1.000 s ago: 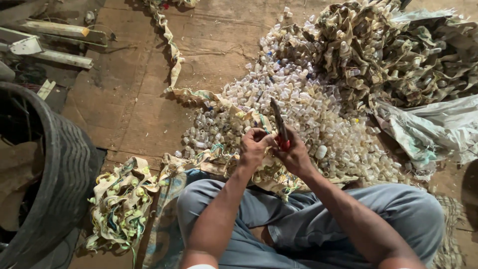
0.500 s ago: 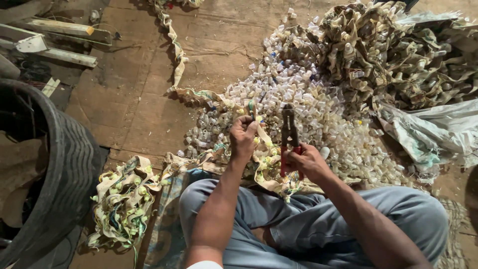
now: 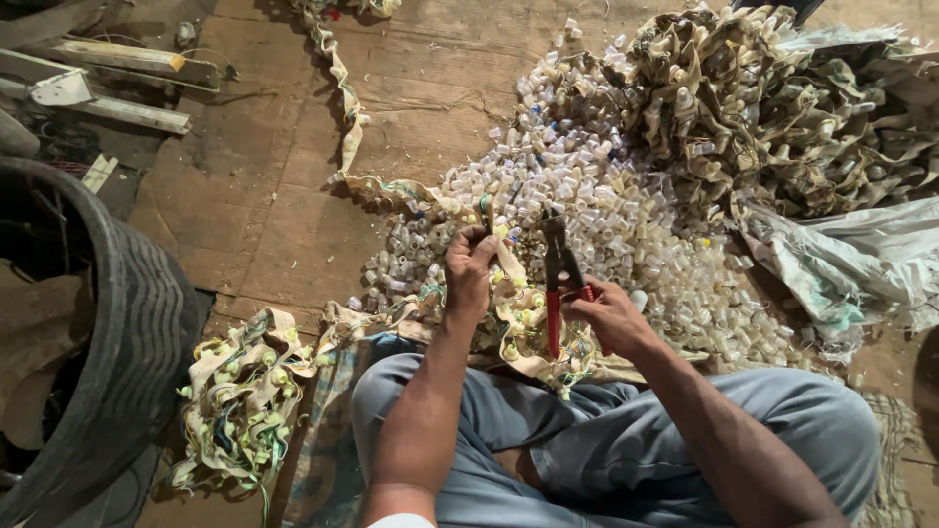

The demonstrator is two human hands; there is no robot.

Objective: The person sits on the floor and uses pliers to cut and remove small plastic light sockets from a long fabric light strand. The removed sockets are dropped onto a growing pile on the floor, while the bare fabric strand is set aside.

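Observation:
My left hand (image 3: pixel 470 271) pinches a strip of crumpled plastic foil (image 3: pixel 513 293) that carries small spouts, lifting it over my lap. My right hand (image 3: pixel 611 315) grips red-handled pliers (image 3: pixel 555 284), jaws pointing up and away, just right of the strip. A heap of small clear plastic spouts (image 3: pixel 606 205) lies right in front of both hands. I sit with my knees in blue trousers (image 3: pixel 626 440) spread apart.
A big pile of crumpled foil strips (image 3: pixel 782 108) lies at the back right, with a whitish sack (image 3: pixel 861 254) beside it. A dark round tub (image 3: pixel 108 332) stands at left, a bundle of strips (image 3: pixel 240 396) next to it. Metal bars (image 3: pixel 108 83) lie at upper left.
My hands were together at the pliers; they have since separated. The left hand pulled the strip up and left, the right hand lowered with the pliers toward my knee.

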